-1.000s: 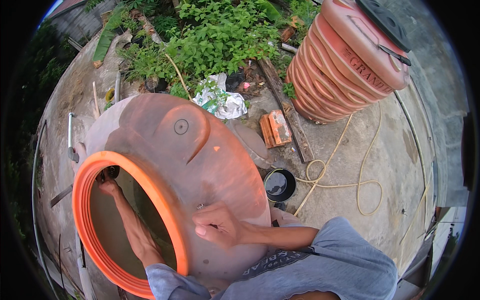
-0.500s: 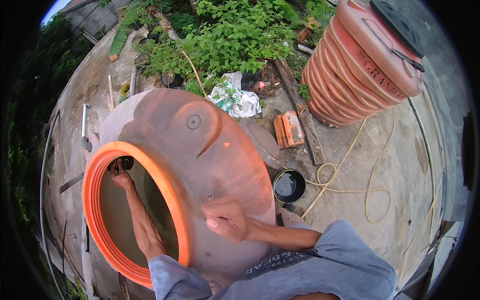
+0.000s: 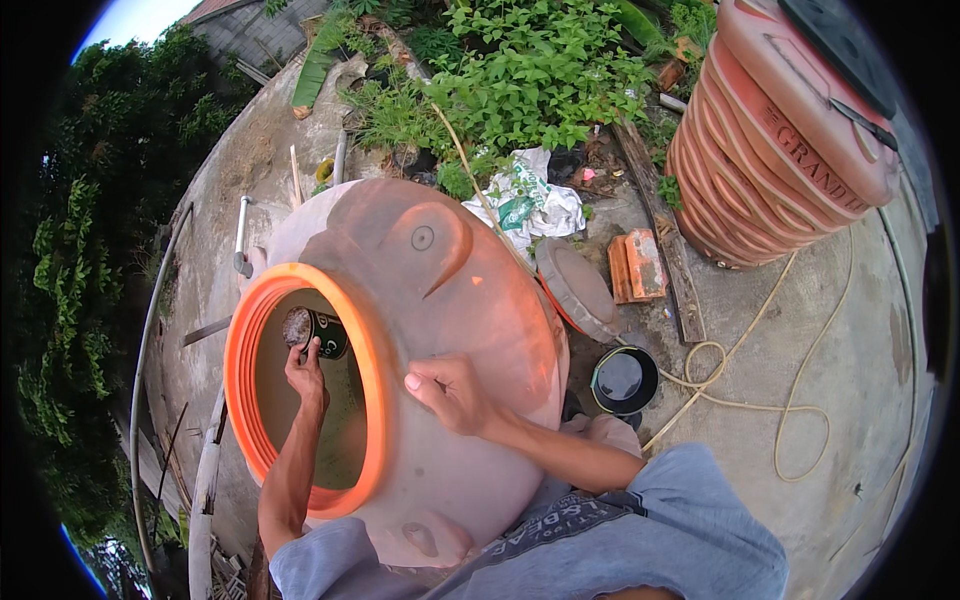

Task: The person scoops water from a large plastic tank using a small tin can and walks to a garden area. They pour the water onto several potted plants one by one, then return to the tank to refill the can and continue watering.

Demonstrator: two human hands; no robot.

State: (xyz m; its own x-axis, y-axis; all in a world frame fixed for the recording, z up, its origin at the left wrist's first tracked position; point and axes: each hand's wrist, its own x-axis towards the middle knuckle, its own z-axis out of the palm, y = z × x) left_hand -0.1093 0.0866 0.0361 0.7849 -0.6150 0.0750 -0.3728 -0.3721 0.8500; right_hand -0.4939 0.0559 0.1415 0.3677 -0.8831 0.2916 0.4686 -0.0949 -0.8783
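Observation:
A large orange plastic water tank (image 3: 480,330) lies on its side in front of me, its round threaded mouth facing left. Inside the bright orange rim (image 3: 372,400), my left hand (image 3: 306,375) is closed around a dark can (image 3: 328,334) with pale lettering. The can lies tilted on its side, and one end looks pale and wet. Murky water (image 3: 345,440) shows below it in the tank. My right hand (image 3: 447,393) is curled into a fist against the tank's wall, just right of the mouth; whatever it may hold is hidden.
A black bucket (image 3: 625,380) with liquid stands right of the tank, near a round grey lid (image 3: 578,288) and an orange block (image 3: 637,266). A yellowish hose (image 3: 740,385) loops over the concrete. Another ribbed tank (image 3: 780,150) stands upright at the far right.
My left hand has drawn the can back from deep in the tank's mouth, so more of it shows. My right fist stays at the tank wall. The whole view has shifted.

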